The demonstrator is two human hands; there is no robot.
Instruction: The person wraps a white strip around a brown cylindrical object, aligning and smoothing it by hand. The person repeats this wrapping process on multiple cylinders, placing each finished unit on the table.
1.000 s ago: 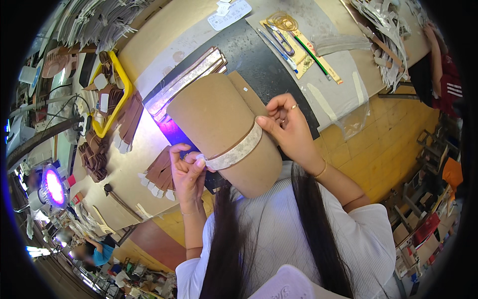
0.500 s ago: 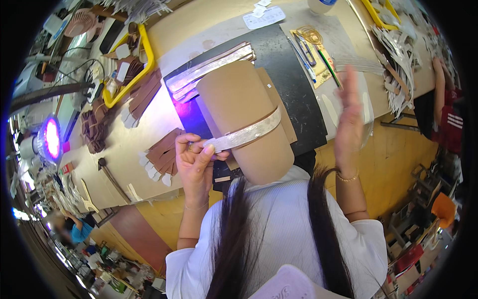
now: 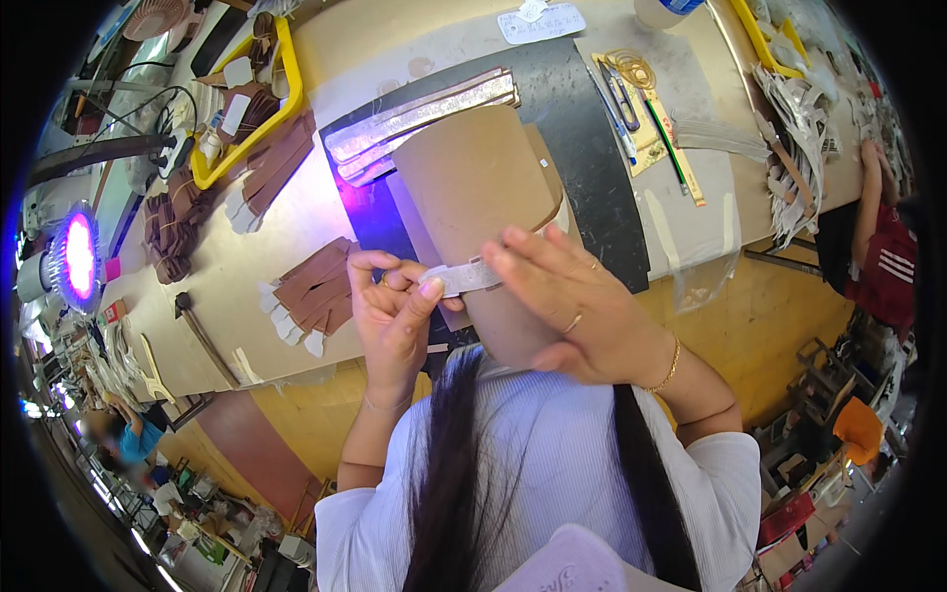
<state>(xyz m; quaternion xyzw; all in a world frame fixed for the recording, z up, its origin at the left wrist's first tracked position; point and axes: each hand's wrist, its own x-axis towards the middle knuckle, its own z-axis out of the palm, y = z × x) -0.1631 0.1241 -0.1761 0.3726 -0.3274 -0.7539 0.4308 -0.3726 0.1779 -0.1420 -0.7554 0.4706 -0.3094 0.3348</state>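
A tan curved form (image 3: pixel 469 168), like a wide rolled board, lies in front of me on a black mat (image 3: pixel 592 163). Across its near part runs a strip with a pale, shiny face (image 3: pixel 462 279). My left hand (image 3: pixel 388 321) pinches the strip's left end between thumb and finger, beside the form. Fingers stretched out and thumb apart, my right hand (image 3: pixel 582 321) lies over the strip and the form's near right side. It hides much of the strip, so I cannot tell how firmly it presses.
Similar pale-faced strips (image 3: pixel 424 123) lie on the mat behind the form. Brown strips with white ends (image 3: pixel 321 296) sit to the left, near a yellow tray (image 3: pixel 293 94) and a glowing lamp (image 3: pixel 79 257). At right are thread snips (image 3: pixel 621 97) and a green pencil (image 3: pixel 666 143).
My right hand has come from the right, where it was raised beside the form, inward onto the strip. My left hand keeps its pinch on the strip's end.
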